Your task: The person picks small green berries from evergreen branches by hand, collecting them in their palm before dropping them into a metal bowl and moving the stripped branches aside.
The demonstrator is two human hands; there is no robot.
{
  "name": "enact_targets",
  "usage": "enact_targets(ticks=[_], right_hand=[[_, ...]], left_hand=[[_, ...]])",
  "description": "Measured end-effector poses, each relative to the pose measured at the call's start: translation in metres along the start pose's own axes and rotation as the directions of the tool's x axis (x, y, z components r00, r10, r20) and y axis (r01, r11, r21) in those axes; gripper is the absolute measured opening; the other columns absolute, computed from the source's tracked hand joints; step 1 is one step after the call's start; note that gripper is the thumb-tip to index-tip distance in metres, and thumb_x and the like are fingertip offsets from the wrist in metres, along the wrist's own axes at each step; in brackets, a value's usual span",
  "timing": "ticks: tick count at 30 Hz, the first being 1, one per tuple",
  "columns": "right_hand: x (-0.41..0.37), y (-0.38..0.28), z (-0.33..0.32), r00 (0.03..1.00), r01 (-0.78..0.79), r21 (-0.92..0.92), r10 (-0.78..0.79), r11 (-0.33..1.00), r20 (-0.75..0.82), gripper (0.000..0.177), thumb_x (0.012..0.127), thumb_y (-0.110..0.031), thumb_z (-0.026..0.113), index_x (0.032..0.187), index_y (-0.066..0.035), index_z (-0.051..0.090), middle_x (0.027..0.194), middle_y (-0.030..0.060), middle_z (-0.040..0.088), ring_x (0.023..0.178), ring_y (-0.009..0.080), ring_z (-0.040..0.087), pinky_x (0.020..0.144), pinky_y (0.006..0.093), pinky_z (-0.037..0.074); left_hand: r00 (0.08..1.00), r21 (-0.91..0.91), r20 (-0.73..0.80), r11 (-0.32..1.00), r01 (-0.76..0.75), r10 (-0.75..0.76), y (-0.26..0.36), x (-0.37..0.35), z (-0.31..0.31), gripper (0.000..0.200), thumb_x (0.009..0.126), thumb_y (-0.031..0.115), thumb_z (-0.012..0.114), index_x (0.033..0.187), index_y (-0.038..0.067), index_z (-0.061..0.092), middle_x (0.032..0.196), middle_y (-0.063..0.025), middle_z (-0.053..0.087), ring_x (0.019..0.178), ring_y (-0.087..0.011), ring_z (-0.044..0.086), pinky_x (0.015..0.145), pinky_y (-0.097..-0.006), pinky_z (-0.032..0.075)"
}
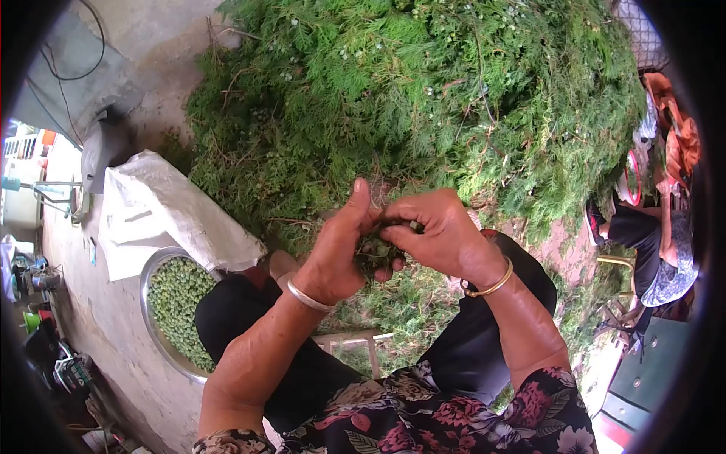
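Observation:
My left hand [336, 246] is closed around a dark green conifer sprig [372, 253] in front of my chest, thumb pointing up. My right hand [439, 231] meets it there, thumb and forefinger pinched together over a small green cone [415, 225] at the sprig's top. The fingers cover much of the sprig. Low on the left, a round metal basin [145, 295] holds a heap of small green cones [181, 306]. Beyond my hands lies a big pile of cut conifer branches [423, 98], dotted with pale cones.
A white woven sack [170, 204] lies beside the basin on the concrete floor [98, 310]. Loose greenery and a wooden frame [363, 340] are between my knees. At the right edge sits another person [650, 242], near a dark green box [650, 371].

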State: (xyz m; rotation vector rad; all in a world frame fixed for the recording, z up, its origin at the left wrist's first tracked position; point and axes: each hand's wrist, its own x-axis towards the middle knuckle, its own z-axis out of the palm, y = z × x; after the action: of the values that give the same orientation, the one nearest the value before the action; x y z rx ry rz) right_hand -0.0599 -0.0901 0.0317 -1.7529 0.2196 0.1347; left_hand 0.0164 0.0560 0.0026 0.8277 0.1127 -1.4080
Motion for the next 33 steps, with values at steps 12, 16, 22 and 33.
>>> enact_targets(ticks=[12, 16, 22, 33], right_hand=[[0.002, -0.009, -0.017, 0.983, -0.081, 0.267, 0.122, 0.960, -0.139, 0.012, 0.083, -0.006, 0.063, 0.088, 0.005, 0.063, 0.067, 0.0035, 0.061, 0.056, 0.0062, 0.054, 0.050, 0.0224, 0.045], [0.005, -0.002, -0.012, 0.977, -0.004, 0.102, 0.026, 0.995, -0.214, 0.012, 0.083, -0.005, 0.061, 0.088, 0.006, 0.063, 0.069, 0.0036, 0.061, 0.059, 0.0060, 0.055, 0.053, 0.0217, 0.046], [0.007, -0.001, -0.009, 0.979, 0.042, 0.118, -0.018, 0.992, -0.204, 0.012, 0.083, -0.003, 0.060, 0.089, 0.006, 0.063, 0.069, 0.0034, 0.062, 0.059, 0.0060, 0.056, 0.053, 0.0217, 0.047], [0.007, 0.002, -0.007, 0.977, 0.068, 0.179, -0.028, 0.981, -0.213, 0.014, 0.082, -0.003, 0.057, 0.090, 0.006, 0.065, 0.069, 0.0025, 0.062, 0.059, 0.0058, 0.057, 0.054, 0.0213, 0.048]], left_hand=[[0.982, -0.010, -0.022, 0.982, -0.189, 0.188, -0.002, 0.004, 0.009, 0.043, 0.096, 0.043, 0.044, 0.100, 0.002, 0.058, 0.080, -0.0092, 0.064, 0.058, -0.0154, 0.057, 0.044, -0.0232, 0.042], [0.974, -0.011, -0.055, 0.976, -0.219, 0.218, 0.000, 0.001, 0.010, 0.033, 0.095, 0.034, 0.051, 0.096, 0.002, 0.060, 0.080, -0.0084, 0.064, 0.059, -0.0136, 0.056, 0.045, -0.0228, 0.042], [0.963, 0.026, -0.068, 0.966, -0.258, 0.259, 0.002, -0.002, 0.008, 0.021, 0.092, 0.022, 0.057, 0.094, 0.002, 0.061, 0.080, -0.0078, 0.064, 0.059, -0.0120, 0.055, 0.046, -0.0226, 0.042], [0.962, 0.114, -0.051, 0.958, -0.262, 0.269, 0.004, -0.005, 0.006, 0.018, 0.087, 0.016, 0.063, 0.096, 0.001, 0.060, 0.082, -0.0094, 0.064, 0.061, -0.0118, 0.057, 0.045, -0.0214, 0.042]])
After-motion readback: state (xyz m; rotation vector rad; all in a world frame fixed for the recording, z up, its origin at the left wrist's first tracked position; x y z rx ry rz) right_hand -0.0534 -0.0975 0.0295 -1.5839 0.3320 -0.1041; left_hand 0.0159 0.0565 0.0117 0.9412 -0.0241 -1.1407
